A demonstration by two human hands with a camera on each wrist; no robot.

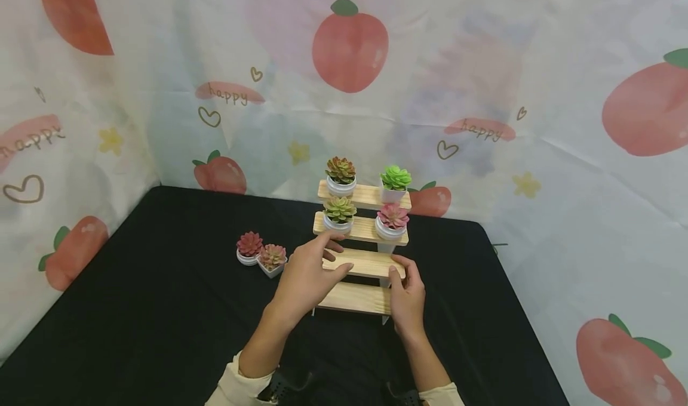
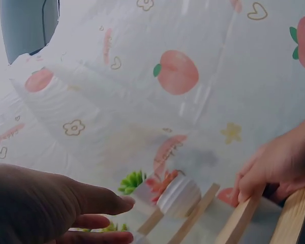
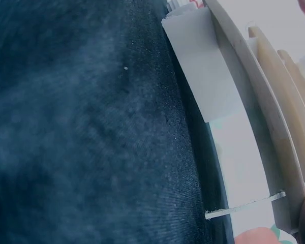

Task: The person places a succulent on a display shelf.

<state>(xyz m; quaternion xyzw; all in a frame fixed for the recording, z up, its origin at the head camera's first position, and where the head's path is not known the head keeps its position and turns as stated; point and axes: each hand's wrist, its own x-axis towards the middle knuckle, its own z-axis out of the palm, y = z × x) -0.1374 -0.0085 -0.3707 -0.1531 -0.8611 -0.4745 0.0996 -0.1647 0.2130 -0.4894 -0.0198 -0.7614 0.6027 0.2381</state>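
A stepped wooden display stand (image 1: 355, 298) with four tiers is in the middle of the head view. My right hand (image 1: 407, 295) grips the right end of its third board from the top. My left hand (image 1: 309, 274) holds nothing; its fingers are extended close to the pot of a yellow-green succulent (image 1: 340, 209) on the second tier, with the thumb apart. Beside that plant sits a pink succulent (image 1: 393, 216) in a round white pot. On the top tier are a reddish-green succulent (image 1: 341, 170) and a bright green one (image 1: 395, 178). Only a fingertip shows in the right wrist view.
Left of the stand, a dark red succulent (image 1: 249, 245) and a pinkish succulent (image 1: 272, 255) in white pots stand side by side on the black cloth (image 1: 161, 286). A fruit-patterned curtain (image 1: 290, 48) hangs behind the table.
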